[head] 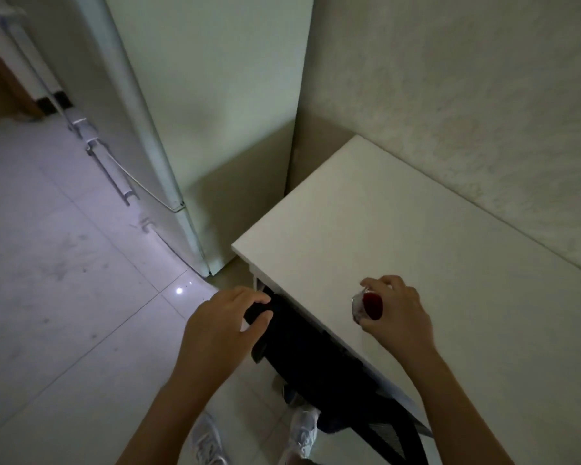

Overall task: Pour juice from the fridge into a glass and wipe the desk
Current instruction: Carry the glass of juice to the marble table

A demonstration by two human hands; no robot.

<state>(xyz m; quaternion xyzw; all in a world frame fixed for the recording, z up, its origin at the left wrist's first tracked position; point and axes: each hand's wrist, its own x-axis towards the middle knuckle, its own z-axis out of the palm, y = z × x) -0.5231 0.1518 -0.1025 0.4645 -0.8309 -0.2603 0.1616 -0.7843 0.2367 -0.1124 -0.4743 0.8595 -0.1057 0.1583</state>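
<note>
Your right hand point(394, 308) curls its grip around a glass point(368, 305) holding dark red juice, thumb on the near side and fingers over the far side. The glass sits low over the white tabletop point(399, 229) near its front edge; in the dim light you cannot tell whether its base touches. Your left hand point(227, 318) pinches the top edge of a black chair point(316, 357) pushed under the tabletop, thumb below and fingers curled over. The closed white fridge point(195, 105) stands just beyond the tabletop's left end, well apart from both hands.
</note>
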